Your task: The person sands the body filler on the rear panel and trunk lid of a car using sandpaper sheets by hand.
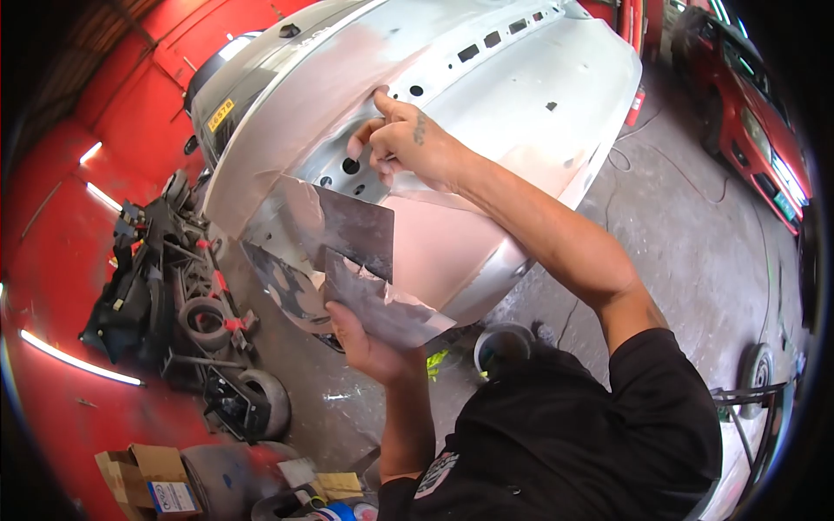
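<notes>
My left hand (pixel 369 347) is closed on two thin grey filler spreader sheets, its thumb over the near edge of the lower sheet (pixel 373 304). Pink filler is smeared along that sheet. The upper sheet (pixel 352 227) overlaps it and carries pink filler at its far left corner. My right hand (pixel 413 146) holds nothing; its index finger is stretched out to the car body panel (pixel 556 78), at the edge of a pinkish filled area, and the other fingers are loosely bent. Pale pink filler also covers the panel's near part, below my right wrist.
Tyres (pixel 204 321) and metal parts lie along the red wall at left. A bucket (pixel 504 347) stands on the floor near my body. At lower left is an opened cardboard box (pixel 143 478). A red car (pixel 747 113) is parked at right, with a hose (pixel 695 193) on the floor.
</notes>
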Demonstrator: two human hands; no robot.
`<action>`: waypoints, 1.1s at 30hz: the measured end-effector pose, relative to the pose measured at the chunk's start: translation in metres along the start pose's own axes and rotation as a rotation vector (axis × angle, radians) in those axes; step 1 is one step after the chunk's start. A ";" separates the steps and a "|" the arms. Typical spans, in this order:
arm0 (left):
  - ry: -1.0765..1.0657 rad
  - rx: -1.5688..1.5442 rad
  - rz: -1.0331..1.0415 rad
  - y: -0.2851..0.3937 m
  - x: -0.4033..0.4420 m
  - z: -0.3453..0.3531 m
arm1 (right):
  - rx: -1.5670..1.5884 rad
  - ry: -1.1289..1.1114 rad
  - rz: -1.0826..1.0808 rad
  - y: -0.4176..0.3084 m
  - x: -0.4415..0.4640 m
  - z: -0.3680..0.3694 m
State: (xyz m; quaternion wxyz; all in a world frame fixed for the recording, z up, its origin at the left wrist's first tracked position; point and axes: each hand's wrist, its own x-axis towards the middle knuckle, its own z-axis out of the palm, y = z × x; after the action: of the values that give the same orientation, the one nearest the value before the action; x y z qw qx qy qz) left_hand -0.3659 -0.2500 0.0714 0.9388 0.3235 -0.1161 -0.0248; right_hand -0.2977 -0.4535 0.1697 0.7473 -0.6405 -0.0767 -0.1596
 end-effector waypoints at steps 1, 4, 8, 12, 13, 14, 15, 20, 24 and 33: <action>0.013 0.009 0.006 0.000 0.000 0.000 | 0.001 -0.014 0.006 0.000 0.000 0.002; -0.023 0.043 0.006 -0.002 -0.001 -0.010 | 0.059 -0.012 0.014 0.000 -0.006 0.014; -0.162 -0.066 -0.005 -0.002 -0.002 -0.015 | 0.111 -0.053 0.029 0.004 -0.005 0.022; -0.249 -0.165 0.008 -0.003 -0.003 -0.019 | 0.111 -0.057 0.058 0.000 -0.010 0.029; -0.183 -0.130 0.012 -0.003 -0.005 -0.017 | 0.097 -0.048 0.062 -0.002 -0.011 0.031; -0.193 -0.133 0.012 -0.003 -0.004 -0.019 | 0.095 -0.056 0.072 -0.002 -0.010 0.032; -0.204 -0.135 0.013 -0.005 -0.003 -0.023 | 0.093 -0.065 0.082 -0.002 -0.009 0.031; -0.052 -0.055 -0.005 -0.004 -0.004 -0.012 | 0.141 -0.100 0.160 -0.009 -0.007 0.028; -0.140 -0.101 -0.003 -0.006 -0.005 -0.020 | 0.168 -0.063 0.169 -0.011 -0.011 0.040; -0.069 -0.036 0.036 -0.009 -0.006 -0.012 | 0.214 -0.065 0.203 -0.008 -0.012 0.056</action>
State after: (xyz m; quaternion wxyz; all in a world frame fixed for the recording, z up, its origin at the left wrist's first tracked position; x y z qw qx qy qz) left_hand -0.3686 -0.2490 0.0555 0.9401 0.3034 -0.1538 -0.0213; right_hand -0.3060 -0.3977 0.1826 0.8207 -0.5665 -0.0521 -0.0533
